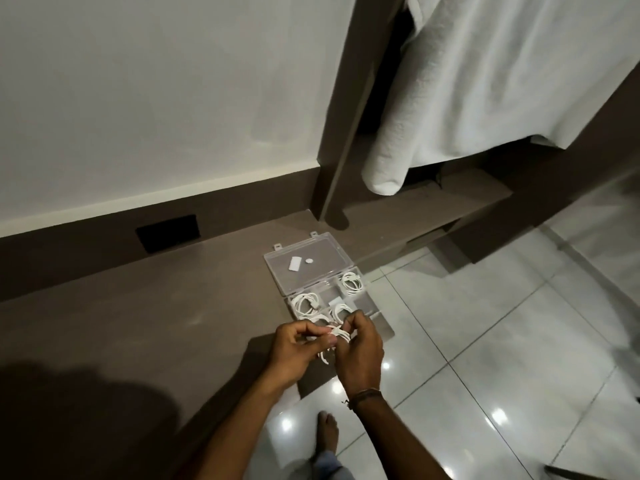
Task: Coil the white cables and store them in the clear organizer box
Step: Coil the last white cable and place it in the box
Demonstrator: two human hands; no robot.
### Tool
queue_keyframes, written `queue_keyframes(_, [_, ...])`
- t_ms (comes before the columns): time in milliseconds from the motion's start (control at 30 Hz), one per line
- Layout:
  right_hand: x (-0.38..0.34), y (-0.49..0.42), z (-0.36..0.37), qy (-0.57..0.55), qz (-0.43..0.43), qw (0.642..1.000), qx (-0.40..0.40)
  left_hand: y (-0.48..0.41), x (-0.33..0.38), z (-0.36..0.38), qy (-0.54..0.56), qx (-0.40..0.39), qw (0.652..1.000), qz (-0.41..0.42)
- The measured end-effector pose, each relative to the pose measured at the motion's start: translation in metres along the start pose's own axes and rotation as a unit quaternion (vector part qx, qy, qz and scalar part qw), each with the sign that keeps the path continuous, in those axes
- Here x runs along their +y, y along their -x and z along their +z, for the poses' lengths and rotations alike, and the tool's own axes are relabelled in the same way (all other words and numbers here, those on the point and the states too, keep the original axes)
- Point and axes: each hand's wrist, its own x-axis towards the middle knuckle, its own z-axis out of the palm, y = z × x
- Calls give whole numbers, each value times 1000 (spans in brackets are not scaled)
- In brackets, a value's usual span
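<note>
A white cable [332, 341] hangs in loops between my two hands, just in front of the clear organizer box [372, 308]. My left hand [294, 355] pinches the coil with thumb and fingers. My right hand [360, 351] grips the cable's other side. The box lies open on the brown counter, its flat lid [322, 252] folded back. Coiled white cables fill three compartments: one at the back right [351, 283], one at the left [306, 304] and one in the middle [341, 311]. My hands hide the box's near edge.
The brown counter [138, 323] runs along a white wall, with a black socket plate [168, 233] in its backsplash. Two small white stickers [299, 263] show on the lid. White cloth [485, 81] hangs over a frame at the right. Glossy floor tiles and my bare foot [327, 436] lie below.
</note>
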Motion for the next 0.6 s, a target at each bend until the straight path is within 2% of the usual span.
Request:
queue_keyframes(100, [32, -32, -23, -24, 30, 999, -26, -24, -5, 33, -2, 1, 1000, -8])
queue_keyframes(233, [69, -89, -56, -119, 91, 979, -138, -61, -11, 68, 7, -16, 999, -39])
queue_keyframes(300, [86, -118, -70, -157, 125, 955, -217, -82, -16, 82, 26, -16, 998, -54])
queue_keyframes(400, [107, -152, -81, -253, 215, 888, -317, -109, -26, 93, 77, 12, 994, -77])
queue_keyframes(433, [112, -161, -82, -271, 234, 875, -326, -117, -30, 96, 84, 23, 992, -89])
queue_keyframes(500, [123, -174, -76, -271, 244, 878, -309, -131, -35, 104, 65, 53, 992, -99])
queue_keyframes(600, [134, -186, -62, -243, 268, 893, -267, -148, -40, 116, -68, 113, 989, -71])
